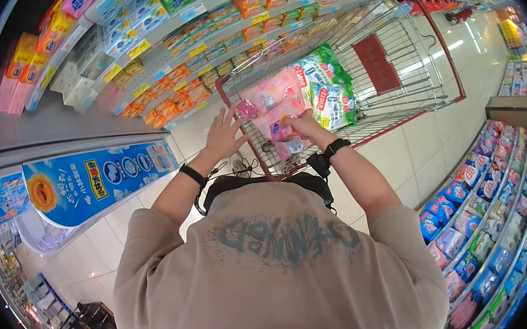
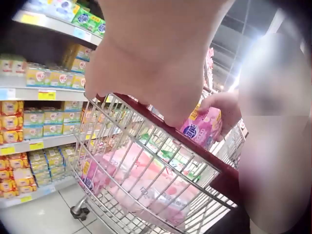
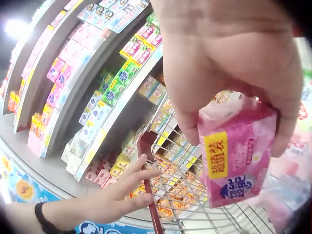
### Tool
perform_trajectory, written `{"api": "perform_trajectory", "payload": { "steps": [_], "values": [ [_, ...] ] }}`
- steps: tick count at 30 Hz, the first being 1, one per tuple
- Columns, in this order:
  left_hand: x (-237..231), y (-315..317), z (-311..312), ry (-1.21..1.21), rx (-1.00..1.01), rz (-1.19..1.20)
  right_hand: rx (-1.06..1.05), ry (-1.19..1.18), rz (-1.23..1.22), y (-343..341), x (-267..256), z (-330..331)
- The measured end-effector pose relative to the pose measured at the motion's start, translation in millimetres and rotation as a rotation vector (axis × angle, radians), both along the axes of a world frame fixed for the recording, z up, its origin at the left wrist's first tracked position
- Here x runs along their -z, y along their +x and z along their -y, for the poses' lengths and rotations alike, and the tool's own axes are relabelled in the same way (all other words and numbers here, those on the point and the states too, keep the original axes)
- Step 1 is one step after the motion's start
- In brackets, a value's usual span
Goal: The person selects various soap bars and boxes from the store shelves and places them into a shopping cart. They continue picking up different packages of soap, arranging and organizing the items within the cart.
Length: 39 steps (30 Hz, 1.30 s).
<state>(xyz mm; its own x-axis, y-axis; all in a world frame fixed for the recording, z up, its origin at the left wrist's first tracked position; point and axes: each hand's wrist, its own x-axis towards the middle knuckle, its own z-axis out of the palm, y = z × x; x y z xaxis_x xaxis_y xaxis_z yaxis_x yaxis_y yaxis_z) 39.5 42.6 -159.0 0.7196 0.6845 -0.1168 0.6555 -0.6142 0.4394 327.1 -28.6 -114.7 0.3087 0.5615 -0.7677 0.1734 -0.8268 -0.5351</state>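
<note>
My right hand [image 1: 305, 125] grips a pink soap pack [image 3: 239, 156] with a yellow label, thumb on one side and fingers on the other. It holds the pack over the near end of a wire shopping cart [image 2: 224, 170]. The left hand [image 1: 223, 136] has its fingers spread at the cart's red rim [image 3: 154, 212], nothing in its grasp. Inside the cart lies a second pink soap pack [image 2: 96, 173] at the left corner. Large pink plastic packs [image 1: 277, 86] lie beside it, with green-and-white packs [image 1: 333, 104] farther in.
Shelves of boxed soap [image 1: 180, 102] run along the left side. A blue promotional display [image 1: 100, 180] juts out at the lower left. On the right, a curved rack [image 1: 481, 204] holds bagged goods. Pale floor tiles [image 1: 416, 160] show around the cart.
</note>
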Motion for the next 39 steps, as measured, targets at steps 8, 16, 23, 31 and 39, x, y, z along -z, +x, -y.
{"api": "perform_trajectory", "payload": {
  "steps": [8, 16, 23, 31, 39],
  "values": [
    [3, 14, 15, 0.085, -0.053, -0.068, -0.426, 0.014, 0.222, -26, 90, -52],
    [-8, 28, 17, 0.046, -0.089, -0.281, -0.333, 0.094, 0.085, -73, 68, -62],
    [7, 26, 19, 0.085, -0.092, -0.234, -0.011, -0.176, -0.189, -82, 169, -53],
    [8, 32, 8, -0.025, -0.047, -0.347, -0.920, 0.333, 0.272, -62, 140, -64],
    [6, 34, 16, 0.027, -0.049, -0.338, -1.069, 0.373, 0.486, -97, 227, -22]
  ]
}}
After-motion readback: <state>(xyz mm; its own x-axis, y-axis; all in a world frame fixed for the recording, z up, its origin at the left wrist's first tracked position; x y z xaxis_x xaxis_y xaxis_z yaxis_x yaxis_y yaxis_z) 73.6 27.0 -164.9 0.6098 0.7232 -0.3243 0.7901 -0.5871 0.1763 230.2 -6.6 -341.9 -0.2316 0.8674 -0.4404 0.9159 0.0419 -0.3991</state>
